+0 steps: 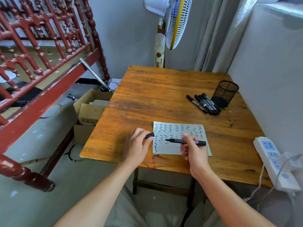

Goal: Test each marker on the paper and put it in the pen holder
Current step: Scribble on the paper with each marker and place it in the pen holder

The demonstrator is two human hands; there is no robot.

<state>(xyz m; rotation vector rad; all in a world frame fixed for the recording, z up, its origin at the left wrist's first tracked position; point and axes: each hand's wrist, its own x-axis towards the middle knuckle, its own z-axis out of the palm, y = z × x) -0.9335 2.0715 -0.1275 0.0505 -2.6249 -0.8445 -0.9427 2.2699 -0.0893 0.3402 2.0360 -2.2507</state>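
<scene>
A white paper (170, 150) covered with black squiggles lies near the front edge of the wooden table (155, 99). My right hand (194, 152) grips an uncapped black marker (185, 141) lying level over the paper, tip pointing left. My left hand (136, 145) pinches the black cap (149, 135) at the paper's left edge, a short gap from the tip. Several capped black markers (204, 104) lie side by side at the back right, beside a black mesh pen holder (224, 93) that stands upright.
A white power strip (272, 161) with a cable hangs over the table's right front corner against the wall. A standing fan (173, 23) is behind the table. Open cardboard boxes (91, 108) and a red wooden bed frame (41, 66) stand to the left.
</scene>
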